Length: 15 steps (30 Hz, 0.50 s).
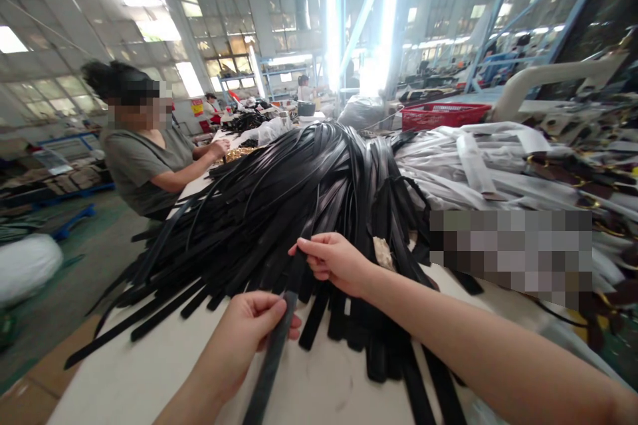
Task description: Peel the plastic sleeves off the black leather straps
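Note:
A big heap of black straps (299, 199) lies across a white table (149, 372). My left hand (249, 339) is closed round the near part of one black strap (272, 358), thumb on top. My right hand (333, 262) pinches the same strap further up, at the edge of the heap. The strap runs from the heap toward me between both hands.
A seated person in a grey shirt (142, 159) works at the far left end of the table. A pile of white straps (478, 166) lies to the right, with a red basket (443, 114) behind it. A white bag (24, 265) sits on the floor at left.

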Each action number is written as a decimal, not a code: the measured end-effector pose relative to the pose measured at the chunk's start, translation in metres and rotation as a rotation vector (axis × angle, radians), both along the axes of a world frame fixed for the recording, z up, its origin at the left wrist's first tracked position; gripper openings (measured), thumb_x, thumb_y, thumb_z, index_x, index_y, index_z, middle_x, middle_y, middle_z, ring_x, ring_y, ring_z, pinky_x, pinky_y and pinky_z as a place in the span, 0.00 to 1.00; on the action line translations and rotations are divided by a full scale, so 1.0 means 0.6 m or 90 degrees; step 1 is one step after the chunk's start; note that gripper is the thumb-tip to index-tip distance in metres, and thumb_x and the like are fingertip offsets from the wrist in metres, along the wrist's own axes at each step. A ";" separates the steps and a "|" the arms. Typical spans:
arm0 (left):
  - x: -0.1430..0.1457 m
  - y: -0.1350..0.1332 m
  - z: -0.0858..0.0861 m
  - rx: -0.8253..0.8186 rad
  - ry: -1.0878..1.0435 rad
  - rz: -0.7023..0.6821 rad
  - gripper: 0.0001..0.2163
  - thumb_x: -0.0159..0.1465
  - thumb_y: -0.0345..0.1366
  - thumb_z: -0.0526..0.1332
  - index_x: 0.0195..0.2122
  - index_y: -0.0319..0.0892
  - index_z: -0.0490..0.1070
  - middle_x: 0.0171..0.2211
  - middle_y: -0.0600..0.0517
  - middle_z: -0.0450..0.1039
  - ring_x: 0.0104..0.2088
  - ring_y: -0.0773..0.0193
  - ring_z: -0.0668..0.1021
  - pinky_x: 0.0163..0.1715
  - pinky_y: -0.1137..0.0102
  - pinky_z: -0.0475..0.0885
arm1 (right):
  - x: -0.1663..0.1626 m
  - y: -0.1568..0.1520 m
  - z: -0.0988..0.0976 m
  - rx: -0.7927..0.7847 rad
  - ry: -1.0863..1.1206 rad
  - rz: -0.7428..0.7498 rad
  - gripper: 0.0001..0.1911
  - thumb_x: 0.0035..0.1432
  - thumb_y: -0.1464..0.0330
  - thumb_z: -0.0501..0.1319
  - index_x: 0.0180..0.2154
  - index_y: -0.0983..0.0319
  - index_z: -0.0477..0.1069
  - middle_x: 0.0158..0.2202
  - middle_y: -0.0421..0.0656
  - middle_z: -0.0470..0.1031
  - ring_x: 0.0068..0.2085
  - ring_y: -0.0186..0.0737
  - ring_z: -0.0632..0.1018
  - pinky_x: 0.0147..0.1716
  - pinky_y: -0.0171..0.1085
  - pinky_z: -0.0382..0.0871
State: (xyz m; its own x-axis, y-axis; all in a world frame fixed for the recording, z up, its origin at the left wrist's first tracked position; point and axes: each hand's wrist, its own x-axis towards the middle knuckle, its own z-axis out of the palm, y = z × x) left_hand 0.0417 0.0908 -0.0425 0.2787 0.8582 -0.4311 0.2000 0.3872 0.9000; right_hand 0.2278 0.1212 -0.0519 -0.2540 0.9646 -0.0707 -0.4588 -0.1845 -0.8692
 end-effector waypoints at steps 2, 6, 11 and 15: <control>0.002 0.000 0.000 -0.001 -0.021 0.015 0.21 0.45 0.51 0.72 0.28 0.36 0.77 0.28 0.44 0.80 0.29 0.58 0.80 0.31 0.69 0.71 | -0.007 -0.006 -0.001 0.004 -0.029 0.006 0.20 0.46 0.55 0.69 0.29 0.68 0.74 0.14 0.30 0.56 0.16 0.23 0.51 0.15 0.30 0.42; 0.000 -0.001 0.004 0.008 -0.054 0.036 0.22 0.44 0.52 0.72 0.27 0.36 0.76 0.25 0.46 0.79 0.27 0.61 0.78 0.29 0.72 0.69 | -0.034 -0.030 -0.012 0.017 -0.129 0.047 0.24 0.44 0.53 0.69 0.15 0.64 0.64 0.11 0.32 0.57 0.14 0.23 0.55 0.13 0.30 0.47; -0.009 0.004 0.003 0.010 -0.073 0.030 0.22 0.51 0.53 0.68 0.31 0.36 0.75 0.28 0.45 0.79 0.30 0.60 0.79 0.29 0.72 0.69 | -0.047 -0.030 -0.026 0.015 -0.177 0.042 0.28 0.43 0.47 0.67 0.15 0.63 0.63 0.11 0.35 0.62 0.13 0.27 0.63 0.13 0.30 0.55; -0.024 0.010 0.001 -0.103 -0.137 0.009 0.25 0.53 0.57 0.65 0.35 0.37 0.72 0.31 0.43 0.78 0.32 0.56 0.80 0.32 0.67 0.71 | -0.045 -0.023 -0.025 0.004 -0.124 0.025 0.25 0.43 0.49 0.68 0.23 0.66 0.73 0.12 0.34 0.62 0.14 0.26 0.61 0.15 0.30 0.57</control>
